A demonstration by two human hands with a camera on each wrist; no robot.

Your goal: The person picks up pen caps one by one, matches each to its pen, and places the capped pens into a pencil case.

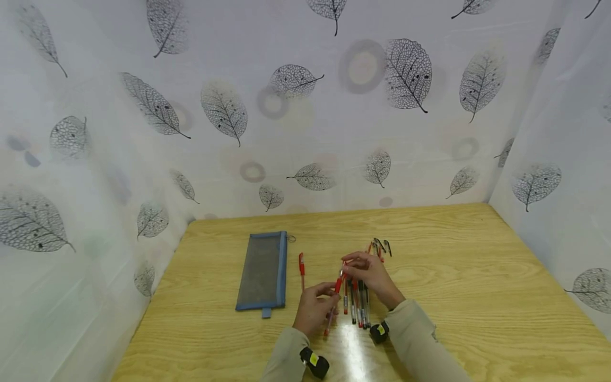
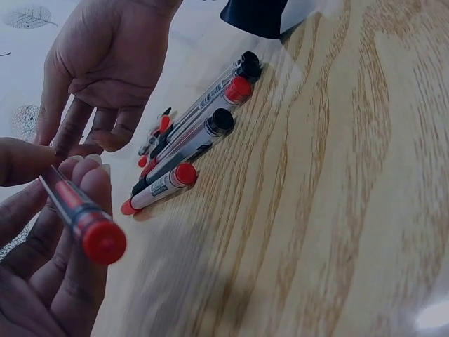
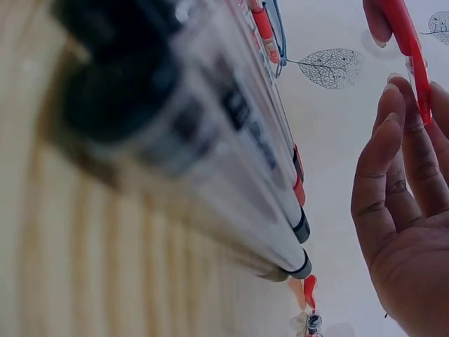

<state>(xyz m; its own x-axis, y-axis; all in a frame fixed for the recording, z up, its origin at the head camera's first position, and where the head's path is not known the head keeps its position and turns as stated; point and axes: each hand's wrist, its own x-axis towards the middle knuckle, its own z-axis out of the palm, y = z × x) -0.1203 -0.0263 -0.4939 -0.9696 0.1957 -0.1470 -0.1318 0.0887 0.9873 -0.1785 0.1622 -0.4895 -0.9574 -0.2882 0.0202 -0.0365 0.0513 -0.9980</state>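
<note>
My left hand (image 1: 313, 309) holds a red-capped gel pen (image 1: 338, 285) by its upper part, between thumb and fingers. The pen leans, cap end up, its clear barrel and red end plug (image 2: 104, 241) pointing toward me. At the cap's tip, my right hand (image 1: 373, 274) pinches the red cap (image 3: 421, 84) with its fingertips. Just right of the held pen, a row of red and black gel pens (image 1: 361, 307) lies on the table, partly under the right hand. Another red-capped pen (image 1: 302, 265) lies left of the hands, its lower end hidden by the left hand.
A grey mesh zip pouch (image 1: 261, 270) with blue edging lies flat to the left on the wooden table (image 1: 458, 276). More black and red pen caps (image 1: 382, 246) show beyond the right hand. A leaf-print curtain (image 1: 305, 127) surrounds the table's back and sides.
</note>
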